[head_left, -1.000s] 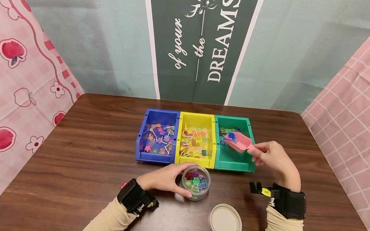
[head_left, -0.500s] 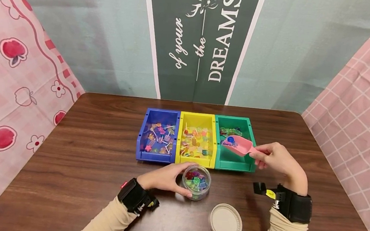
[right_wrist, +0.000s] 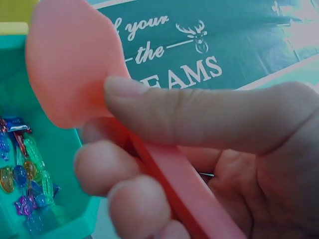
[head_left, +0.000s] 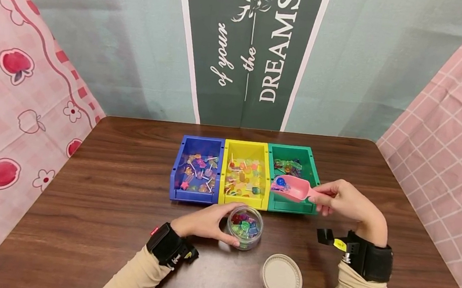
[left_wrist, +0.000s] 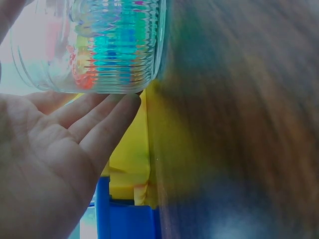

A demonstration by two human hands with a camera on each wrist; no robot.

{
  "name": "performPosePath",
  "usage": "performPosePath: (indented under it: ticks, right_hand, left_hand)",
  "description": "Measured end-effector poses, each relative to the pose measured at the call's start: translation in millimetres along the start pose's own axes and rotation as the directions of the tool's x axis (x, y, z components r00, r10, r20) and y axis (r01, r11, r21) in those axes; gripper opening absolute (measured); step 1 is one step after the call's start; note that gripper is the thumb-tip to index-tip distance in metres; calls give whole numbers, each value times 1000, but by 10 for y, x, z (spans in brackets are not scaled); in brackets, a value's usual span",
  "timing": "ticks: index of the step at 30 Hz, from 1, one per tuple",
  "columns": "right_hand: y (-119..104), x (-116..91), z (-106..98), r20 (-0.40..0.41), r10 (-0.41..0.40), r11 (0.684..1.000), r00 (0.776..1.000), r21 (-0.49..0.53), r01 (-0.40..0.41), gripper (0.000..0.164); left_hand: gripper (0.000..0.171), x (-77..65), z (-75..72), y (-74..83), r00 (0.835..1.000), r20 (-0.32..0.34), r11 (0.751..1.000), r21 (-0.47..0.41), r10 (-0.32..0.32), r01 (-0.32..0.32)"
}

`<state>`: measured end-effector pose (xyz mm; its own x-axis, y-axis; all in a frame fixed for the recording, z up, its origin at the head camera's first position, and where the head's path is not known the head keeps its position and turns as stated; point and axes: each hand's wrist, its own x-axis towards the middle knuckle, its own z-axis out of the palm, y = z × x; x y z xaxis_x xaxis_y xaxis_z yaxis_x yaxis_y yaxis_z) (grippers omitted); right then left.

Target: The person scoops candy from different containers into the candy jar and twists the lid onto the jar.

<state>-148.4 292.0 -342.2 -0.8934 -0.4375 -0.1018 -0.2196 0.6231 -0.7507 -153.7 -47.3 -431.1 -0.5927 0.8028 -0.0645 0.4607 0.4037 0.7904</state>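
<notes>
My right hand (head_left: pixel 342 200) grips the handle of a pink scoop (head_left: pixel 296 190), thumb along its top in the right wrist view. A blue round bead (head_left: pixel 280 181) and small purplish pieces lie in the scoop's front. The scoop is over the front of the green bin (head_left: pixel 292 207), where colourful translucent trinkets (right_wrist: pixel 30 174) lie. My left hand (head_left: pixel 209 222) curves its thumb and fingers round a clear jar (left_wrist: pixel 99 50), lidless and partly filled with red, green and blue pieces. Just right of the jar, a round whitish lid (head_left: pixel 282 278) lies flat on the table.
Left of the green bin stand a yellow bin (head_left: pixel 243 201) and a blue bin (head_left: pixel 193 196), side by side, each holding small lollipop-like and star-shaped pieces. All rest on a dark wooden table (head_left: pixel 125 174). Patterned cloths hang at the back and both sides.
The right hand has drawn the loaded scoop back toward the front of the green bin, and the scoop's tip now reaches the yellow bin's edge. The left hand and jar have stayed put.
</notes>
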Motion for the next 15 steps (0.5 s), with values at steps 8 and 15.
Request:
performPosePath:
  ticks: [8, 15]
  right_hand:
    - [-66, 8, 34, 75, -77, 996, 994, 46, 73, 21]
    - [-110, 38, 80, 154, -123, 990, 980, 88, 110, 18]
  left_hand:
    - [85, -2, 6, -1, 1000, -1, 1000, -8, -1, 1]
    - [86, -1, 4, -5, 1000, -1, 1000, -4, -12, 12]
